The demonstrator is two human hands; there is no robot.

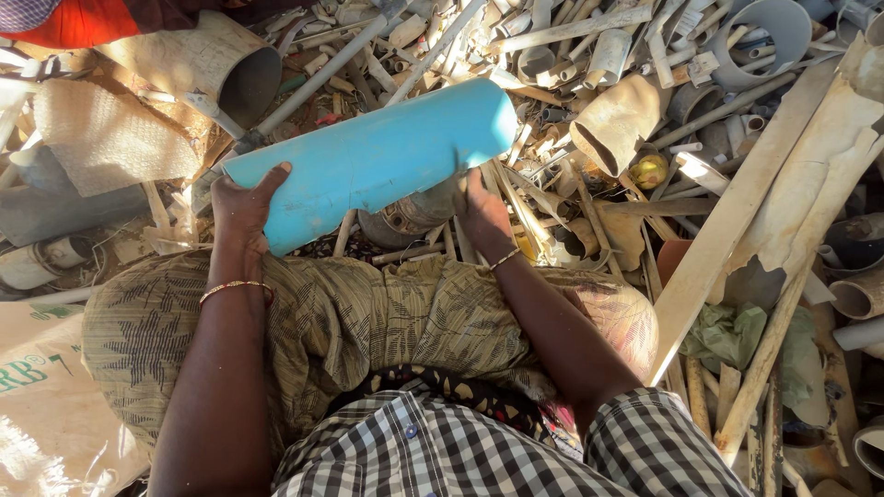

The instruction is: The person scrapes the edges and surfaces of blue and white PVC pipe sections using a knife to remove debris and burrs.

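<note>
A wide light-blue plastic pipe piece (pixel 378 156) lies slanted across the scene, its right end higher. My left hand (pixel 244 207) grips its lower left end, thumb up on the blue surface. My right hand (pixel 483 216) holds it from below near the right end, fingers hidden under the pipe. Both wrists wear thin bangles. My knees, covered by a patterned olive cloth (pixel 368 322), sit just under the pipe. A dusty grey pipe fitting (pixel 410 216) rests beneath the blue pipe between my hands.
A dense heap of broken grey and white pipe scraps (pixel 589 46) fills the ground ahead. A large tan pipe (pixel 221 69) lies upper left, wooden slats (pixel 737 221) at right, a white woven sack (pixel 37 405) at lower left. A person's red garment (pixel 83 23) shows top left.
</note>
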